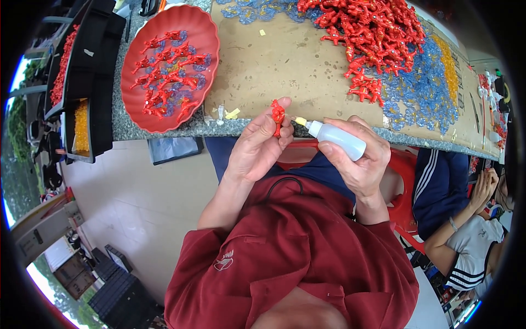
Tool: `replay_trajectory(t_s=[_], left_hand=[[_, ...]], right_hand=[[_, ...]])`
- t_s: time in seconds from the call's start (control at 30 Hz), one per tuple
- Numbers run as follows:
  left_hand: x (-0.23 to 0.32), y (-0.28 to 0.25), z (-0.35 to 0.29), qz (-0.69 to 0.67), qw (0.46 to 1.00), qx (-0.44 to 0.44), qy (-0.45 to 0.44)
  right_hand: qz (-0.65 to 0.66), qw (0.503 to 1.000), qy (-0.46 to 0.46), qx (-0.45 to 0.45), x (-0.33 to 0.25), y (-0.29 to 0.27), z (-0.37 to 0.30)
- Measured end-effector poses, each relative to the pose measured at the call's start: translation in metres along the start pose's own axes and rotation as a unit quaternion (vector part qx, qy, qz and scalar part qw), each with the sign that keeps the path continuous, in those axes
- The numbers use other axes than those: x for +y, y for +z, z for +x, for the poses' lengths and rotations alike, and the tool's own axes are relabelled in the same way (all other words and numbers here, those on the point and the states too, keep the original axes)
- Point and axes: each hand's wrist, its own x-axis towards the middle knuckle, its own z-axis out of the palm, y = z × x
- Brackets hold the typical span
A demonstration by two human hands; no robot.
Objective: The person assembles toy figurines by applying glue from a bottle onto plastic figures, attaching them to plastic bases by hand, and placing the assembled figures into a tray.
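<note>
Between the thumb and fingers of my left hand (pixel 253 143) is a small red plastic figurine (pixel 278 116), held upright just off the table's near edge. My right hand (pixel 364 153) grips a translucent white squeeze bottle (pixel 341 140), tipped sideways. Its yellowish nozzle (pixel 299 120) points left and comes close to the figurine; whether it touches I cannot tell. To the left stands a red scalloped plate (pixel 131 104) bearing several red figurines with clear bluish pieces (pixel 183 94). A big heap of red figurines (pixel 378 38) lies at the far right of the table.
Clear bluish pieces (pixel 408 98) and a strip of orange-yellow pieces (pixel 446 63) spread beside the heap on brown cardboard (pixel 263 66). Black bins (pixel 98 60) with red and yellow parts stand at the far left. Another person's arm (pixel 460 216) shows at right, by a red chair (pixel 402 170).
</note>
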Motion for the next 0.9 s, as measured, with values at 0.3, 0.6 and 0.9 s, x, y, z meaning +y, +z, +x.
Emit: replay_trajectory(t_s=[0.3, 0.6, 0.9], left_hand=[[0.000, 0.000, 0.001, 0.008, 1.000, -0.011, -0.004], [0.001, -0.012, -0.004, 0.013, 0.997, -0.074, 0.030], [0.009, -0.015, -0.021, -0.040, 0.995, -0.072, 0.060]], right_hand=[[0.013, 1.000, 0.006, -0.008, 0.001, 0.000, 0.000], [0.072, 0.993, 0.092, 0.029, 0.018, 0.018, 0.022], [-0.016, 0.997, 0.028, -0.073, 0.038, 0.090, 0.059]])
